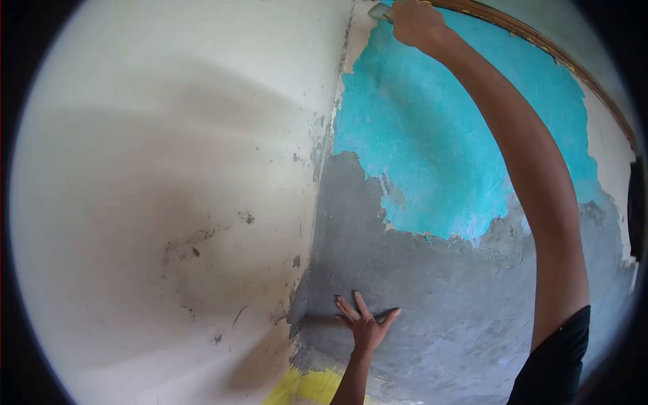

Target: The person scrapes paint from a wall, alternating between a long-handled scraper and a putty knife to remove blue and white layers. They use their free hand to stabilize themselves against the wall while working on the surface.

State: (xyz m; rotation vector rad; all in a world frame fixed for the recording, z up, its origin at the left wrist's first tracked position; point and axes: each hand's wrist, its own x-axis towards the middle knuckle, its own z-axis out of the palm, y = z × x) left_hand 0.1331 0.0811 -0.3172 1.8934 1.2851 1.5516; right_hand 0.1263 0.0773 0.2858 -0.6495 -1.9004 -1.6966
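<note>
High up near the corner, my right hand (417, 23) is wrapped round a scraper (380, 11), its flat blade against the wall at the upper edge of the turquoise paint (432, 135). My right arm reaches up across the right side of the view. Lower down, my left hand (366, 327) rests with fingers spread on the bare grey plaster (432, 297) and holds nothing. Ragged cream paint borders the turquoise area at its left and right.
A cream wall (169, 169) with dark marks and chipped spots fills the left side and meets the scraped wall at a corner. Brown wooden trim (540, 42) runs along the top right. Yellow paint (314, 386) shows at the bottom. Something dark stands at the right edge.
</note>
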